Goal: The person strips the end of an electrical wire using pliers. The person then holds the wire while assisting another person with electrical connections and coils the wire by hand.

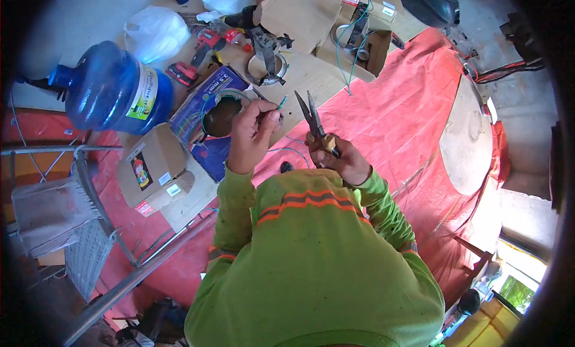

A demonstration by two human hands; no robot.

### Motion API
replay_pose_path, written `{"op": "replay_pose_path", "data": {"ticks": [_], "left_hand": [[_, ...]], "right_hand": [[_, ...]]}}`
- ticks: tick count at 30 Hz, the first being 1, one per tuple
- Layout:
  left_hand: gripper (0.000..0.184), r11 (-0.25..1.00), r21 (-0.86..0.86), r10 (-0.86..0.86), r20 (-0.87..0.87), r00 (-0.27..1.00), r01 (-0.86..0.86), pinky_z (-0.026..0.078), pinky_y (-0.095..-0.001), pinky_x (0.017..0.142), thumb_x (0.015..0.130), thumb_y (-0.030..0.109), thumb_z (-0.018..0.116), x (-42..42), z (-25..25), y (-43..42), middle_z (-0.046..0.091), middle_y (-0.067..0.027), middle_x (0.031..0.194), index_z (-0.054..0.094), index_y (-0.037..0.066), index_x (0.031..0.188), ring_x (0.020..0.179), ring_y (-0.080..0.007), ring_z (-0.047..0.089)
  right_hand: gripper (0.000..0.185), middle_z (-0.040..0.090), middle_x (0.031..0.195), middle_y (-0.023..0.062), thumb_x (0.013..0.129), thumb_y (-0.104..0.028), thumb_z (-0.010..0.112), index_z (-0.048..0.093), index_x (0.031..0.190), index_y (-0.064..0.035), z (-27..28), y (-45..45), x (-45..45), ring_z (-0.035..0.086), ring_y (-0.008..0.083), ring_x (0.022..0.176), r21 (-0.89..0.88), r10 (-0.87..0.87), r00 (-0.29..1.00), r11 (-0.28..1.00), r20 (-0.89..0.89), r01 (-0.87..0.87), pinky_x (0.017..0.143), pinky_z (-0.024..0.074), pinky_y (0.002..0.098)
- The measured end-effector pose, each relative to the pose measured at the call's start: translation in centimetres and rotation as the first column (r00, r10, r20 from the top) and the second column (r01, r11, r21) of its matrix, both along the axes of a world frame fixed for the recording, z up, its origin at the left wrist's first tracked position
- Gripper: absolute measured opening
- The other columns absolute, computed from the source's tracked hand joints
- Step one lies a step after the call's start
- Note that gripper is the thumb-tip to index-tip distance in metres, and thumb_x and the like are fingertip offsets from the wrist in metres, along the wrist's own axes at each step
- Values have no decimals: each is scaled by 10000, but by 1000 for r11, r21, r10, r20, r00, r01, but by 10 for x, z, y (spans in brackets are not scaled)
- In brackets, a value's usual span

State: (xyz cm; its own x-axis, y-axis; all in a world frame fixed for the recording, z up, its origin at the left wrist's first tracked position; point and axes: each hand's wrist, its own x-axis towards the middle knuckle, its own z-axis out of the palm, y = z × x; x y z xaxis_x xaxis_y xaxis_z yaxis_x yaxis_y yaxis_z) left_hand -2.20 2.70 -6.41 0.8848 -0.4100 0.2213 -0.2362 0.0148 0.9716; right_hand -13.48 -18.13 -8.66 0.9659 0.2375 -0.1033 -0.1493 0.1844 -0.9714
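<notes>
the left hand (250, 140) pinches a green wire (281, 103) near its tip, just beside the blue carton (213, 161); the right hand (348, 164) grips long-nose pliers (315, 119), their jaws slightly parted and apart from the wire; the short exposed end could slip or bend if pinched loosely, and a hard squeeze too near the fingertips could nick skin or wire.

Narrow gap between wire (282, 102) and pliers (315, 122)
</notes>
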Motion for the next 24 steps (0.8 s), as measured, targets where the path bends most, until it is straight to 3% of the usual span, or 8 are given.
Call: {"op": "replay_pose_path", "data": {"ticks": [4, 7, 10, 13, 16, 19, 24], "left_hand": [[54, 943, 312, 11, 323, 946, -117, 437, -290, 530, 862, 63, 611, -5, 22, -4, 621, -93, 751, 587, 29, 897, 582, -158, 583], [71, 930, 336, -11, 424, 906, -146, 446, -330, 543, 826, 53, 632, -9, 21, -16, 616, -115, 738, 595, 21, 878, 596, -236, 603], [64, 921, 349, -49, 541, 839, -172, 464, -372, 564, 819, 61, 634, -12, 15, -26, 619, -117, 756, 599, 43, 870, 627, -291, 607], [60, 892, 413, -103, 579, 809, -182, 467, -397, 571, 816, 74, 634, -15, 18, -31, 626, -112, 767, 595, 54, 857, 652, -311, 610], [71, 854, 485, -166, 597, 785, -189, 470, -383, 550, 833, 98, 611, -15, 15, -32, 605, -98, 743, 571, 47, 860, 659, -281, 618], [60, 872, 463, -160, 574, 803, -157, 465, -395, 556, 826, 95, 631, -16, 4, -34, 628, -95, 764, 597, 62, 865, 636, -299, 615], [111, 886, 459, -122, 378, 918, -71, 458, -365, 526, 841, 137, 642, -24, 12, -35, 622, -116, 726, 589, 44, 868, 593, -279, 616]], "right_hand": [[255, 525, 965, 21, 951, -127, 532, 516, 1164, 12, 6, 5, -6, 482, 96, 840, -77, -53, 985, 996, -163, 41, 760, 442, 266], [281, 514, 949, 12, 955, -144, 534, 498, 1185, 14, 6, 2, -6, 471, 82, 832, -156, -41, 996, 987, -77, 29, 740, 441, 252], [272, 512, 950, 5, 958, -134, 529, 494, 1184, 14, 17, 5, -7, 465, 79, 826, -129, -69, 997, 990, -43, 63, 740, 434, 247], [234, 502, 929, -1, 961, -115, 512, 498, 1159, 11, 8, 0, -11, 452, 76, 805, -310, -56, 997, 950, -61, 35, 721, 420, 243], [200, 492, 901, -9, 962, -106, 505, 503, 1130, 2, 9, -2, -14, 435, 74, 782, -330, -60, 997, 943, -56, 38, 699, 403, 246], [204, 464, 706, 1, 910, -165, 619, 557, 1014, 0, -5, 6, -18, 413, 104, 633, -374, -218, 976, 904, 16, 208, 565, 360, 285], [226, 472, 673, 33, 897, -202, 632, 565, 989, -6, 28, 11, -17, 426, 126, 604, -516, -225, 974, 836, -13, 186, 558, 367, 304]]}}
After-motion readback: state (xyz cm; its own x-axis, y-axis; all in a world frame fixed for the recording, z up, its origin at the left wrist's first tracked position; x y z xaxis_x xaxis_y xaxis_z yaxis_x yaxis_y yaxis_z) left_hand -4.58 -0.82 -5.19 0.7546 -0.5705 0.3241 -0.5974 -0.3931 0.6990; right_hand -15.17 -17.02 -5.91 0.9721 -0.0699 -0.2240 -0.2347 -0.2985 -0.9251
